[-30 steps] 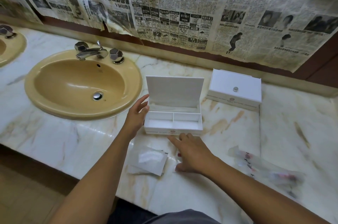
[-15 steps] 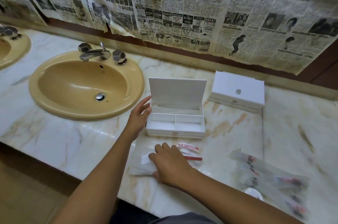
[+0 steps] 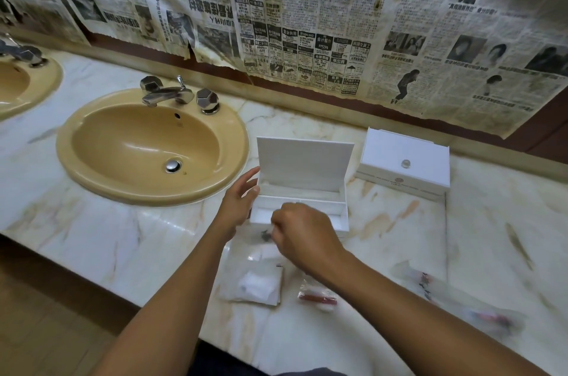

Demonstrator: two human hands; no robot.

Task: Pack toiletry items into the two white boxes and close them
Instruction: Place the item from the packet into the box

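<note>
Nearest on the worktop (image 3: 92,240) lie the loose toiletry packets: a clear sachet (image 3: 256,285) with white wadding inside, a red-and-white packet (image 3: 316,299) just right of it, and further right a blurred heap of clear wrappers (image 3: 455,302) with red and dark bits.

Just beyond the sachet the right hand (image 3: 302,234) hovers at the near edge of the open box (image 3: 302,191). Its fingers are curled in a pinching grip on a thin clear packet (image 3: 265,236) that hangs below the knuckles at the box's near left corner; blur hides what the packet contains. The left hand (image 3: 238,200) rests against the left wall of the box, fingers straight and loose, steadying it and gripping nothing.

The box stands with its lid upright at the far side and its tray divided into compartments; what shows of them looks bare. So the step in hand seems to be the first loading, with most of the packing yet to do.

The next move likely calls for lifting the packet over the near wall and laying it flat in a compartment, so the lid can later shut.

Farther right sits the closed box (image 3: 402,160), well apart from both hands and not yet opened. To the far left is the sink (image 3: 73,133); newspaper (image 3: 307,22) covers the wall behind.
</note>
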